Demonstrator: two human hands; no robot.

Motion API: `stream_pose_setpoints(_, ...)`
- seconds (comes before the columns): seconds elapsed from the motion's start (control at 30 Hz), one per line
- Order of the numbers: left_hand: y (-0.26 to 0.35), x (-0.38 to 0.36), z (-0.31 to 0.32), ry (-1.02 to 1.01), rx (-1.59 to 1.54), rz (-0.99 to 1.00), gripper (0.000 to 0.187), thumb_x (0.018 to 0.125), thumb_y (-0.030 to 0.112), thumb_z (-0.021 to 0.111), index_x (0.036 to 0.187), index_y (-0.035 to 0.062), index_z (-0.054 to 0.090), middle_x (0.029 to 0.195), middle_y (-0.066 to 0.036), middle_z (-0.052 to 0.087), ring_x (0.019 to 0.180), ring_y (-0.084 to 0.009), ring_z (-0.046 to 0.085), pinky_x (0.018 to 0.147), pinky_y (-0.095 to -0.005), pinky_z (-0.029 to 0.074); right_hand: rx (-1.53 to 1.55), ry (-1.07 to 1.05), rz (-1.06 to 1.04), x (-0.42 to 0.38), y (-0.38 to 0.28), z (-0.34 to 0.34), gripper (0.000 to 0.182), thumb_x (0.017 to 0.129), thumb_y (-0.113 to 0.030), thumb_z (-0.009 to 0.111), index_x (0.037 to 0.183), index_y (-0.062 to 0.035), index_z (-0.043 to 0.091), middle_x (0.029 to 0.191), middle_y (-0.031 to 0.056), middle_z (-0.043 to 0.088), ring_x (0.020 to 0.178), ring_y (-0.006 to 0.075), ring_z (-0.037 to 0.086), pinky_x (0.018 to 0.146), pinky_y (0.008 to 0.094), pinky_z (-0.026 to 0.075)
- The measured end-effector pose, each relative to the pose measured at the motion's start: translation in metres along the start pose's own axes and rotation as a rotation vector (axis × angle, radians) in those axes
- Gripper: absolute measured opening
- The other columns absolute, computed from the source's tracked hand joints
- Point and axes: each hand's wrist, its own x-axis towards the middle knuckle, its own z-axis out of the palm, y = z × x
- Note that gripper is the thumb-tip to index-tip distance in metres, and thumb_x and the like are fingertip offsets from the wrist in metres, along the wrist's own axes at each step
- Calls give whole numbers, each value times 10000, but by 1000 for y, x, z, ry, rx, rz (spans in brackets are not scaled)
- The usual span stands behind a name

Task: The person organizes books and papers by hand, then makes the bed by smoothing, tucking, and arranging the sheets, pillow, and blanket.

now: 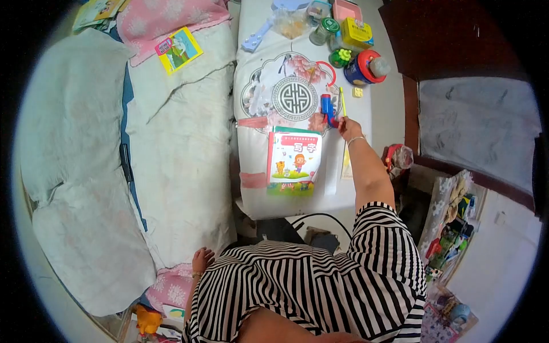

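My right hand [350, 129] is over the right part of the table, its fingers closed around the lower end of a thin yellow-green stick [343, 102]. Just left of those fingers lies a blue and red toy [326, 105]. A stack of booklets, topped by a white one with a cartoon child [297, 156], is nearer my body. My left hand [202, 259] rests low at the edge of the white-covered seat, holding nothing, with its fingers apart.
At the table's far end [257, 63] are a glass jar [324, 31], a yellow box [357, 33], a green toy [340, 58] and a blue and red cup [360, 67]. A small yellow block [357, 92] sits near the right edge. A yellow booklet [180, 51] lies on the seat.
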Motion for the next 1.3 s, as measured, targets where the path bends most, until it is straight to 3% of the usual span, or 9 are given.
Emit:
stream_pose_setpoints(0.47,0,-3,10,5,65,-9,343,876,270,478,1143,61,431,1034,-134,564,887,-244,587,665,-351,501,58,23,20,31,-1,-2,236,892,-187,459,687,-91,527,526,-7,512,413,93,464,374,213,424)
stream_pose_setpoints(0.5,0,-5,11,-4,62,3,339,877,271,477,1141,64,431,1038,-133,561,890,-242,585,671,-351,500,168,15,10,33,-2,-1,168,865,-141,482,734,-38,504,557,58,517,414,143,465,347,249,392)
stream_pose_setpoints(0.67,-6,-1,6,14,37,-8,319,880,255,478,1140,76,434,1054,-129,551,907,-247,575,691,-368,492,171,6,-104,19,6,11,183,895,-183,446,944,-10,477,668,64,556,493,171,515,436,248,442)
stream_pose_setpoints(0.77,-13,0,3,16,6,-18,322,875,258,487,1138,77,439,1044,-131,556,900,-244,576,686,-366,493,-870,161,-789,-4,31,19,339,847,-141,484,1146,11,439,731,123,589,646,210,591,540,310,468)
stream_pose_setpoints(0.83,-17,-1,7,10,-27,-25,323,872,261,492,1135,79,447,1040,-130,560,896,-238,579,675,-357,493,-921,-274,-1079,-47,66,35,343,814,-117,490,1141,-23,446,848,152,586,764,261,593,655,348,467)
stream_pose_setpoints(0.87,-21,2,5,16,-37,-22,323,872,261,492,1135,79,447,1040,-130,560,896,-238,579,675,-357,493,-1248,-229,-1155,-83,84,38,347,784,-69,493,1129,-48,456,1000,167,533,883,314,553,747,374,447)
stream_pose_setpoints(0.9,-27,6,3,-14,-61,-8,322,871,259,492,1131,75,449,1040,-128,561,889,-238,581,670,-357,490,-1356,-469,-1255,-114,93,47,364,747,-35,504,1108,-67,470,1067,173,476,949,317,511,785,375,438)
stream_pose_setpoints(1.0,-38,16,-2,-4,-27,19,322,870,256,487,1118,55,453,1025,-125,566,866,-230,586,655,-344,483,-1503,-781,-1343,-168,125,63,346,760,-47,494,1102,-102,499,1103,157,471,977,308,504,828,368,429)
stream_pose_setpoints(1.3,-64,3,-19,-36,-217,91,285,866,239,492,1084,57,472,938,-100,580,800,-203,592,654,-315,491,-1669,-888,-1175,-170,158,55,260,789,-126,521,1041,-64,523,931,133,530,877,294,511,734,385,438)
